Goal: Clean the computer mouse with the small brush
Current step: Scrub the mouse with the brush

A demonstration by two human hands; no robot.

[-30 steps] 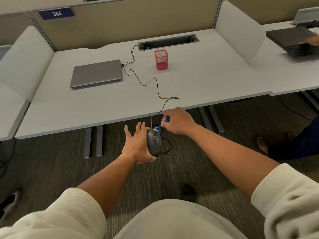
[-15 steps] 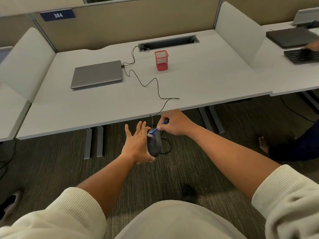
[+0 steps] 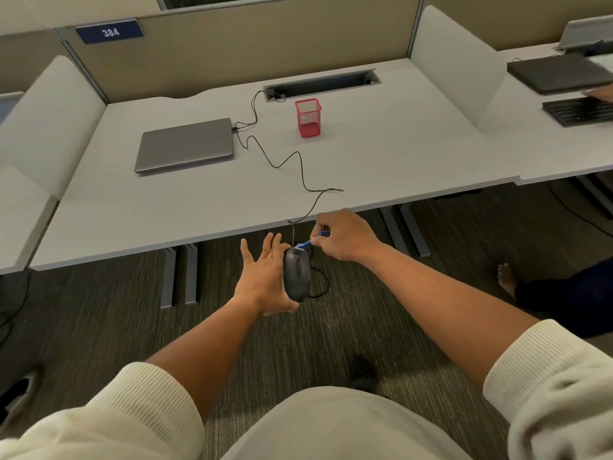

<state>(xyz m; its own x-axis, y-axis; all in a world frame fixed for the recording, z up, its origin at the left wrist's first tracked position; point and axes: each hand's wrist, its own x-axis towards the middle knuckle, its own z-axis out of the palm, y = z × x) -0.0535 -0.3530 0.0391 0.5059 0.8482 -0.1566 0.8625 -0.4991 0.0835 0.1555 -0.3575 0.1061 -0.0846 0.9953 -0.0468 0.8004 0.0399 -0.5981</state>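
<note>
The computer mouse is sitting just below the middle of the frame, held out in the air over the carpet in front of the worktop's near edge, resting on its side against the left hand. That hand is lying flat with fingers spread and straight, the palm and thumb propping the mouse from the left rather than curling round it. The right hand is pinching the small brush by its blue handle, fingers curled, and the pale bristle end is touching the front tip of the mouse, where the cable is leaving it. The step in hand looks like brushing the front end near the buttons. The next move probably calls for short strokes along the wheel and button seams, with the left palm steadying the mouse so it is not slipping off. The cable is trailing up onto the worktop toward a closed laptop at the upper left, with a red mesh cup standing to its right.
</note>
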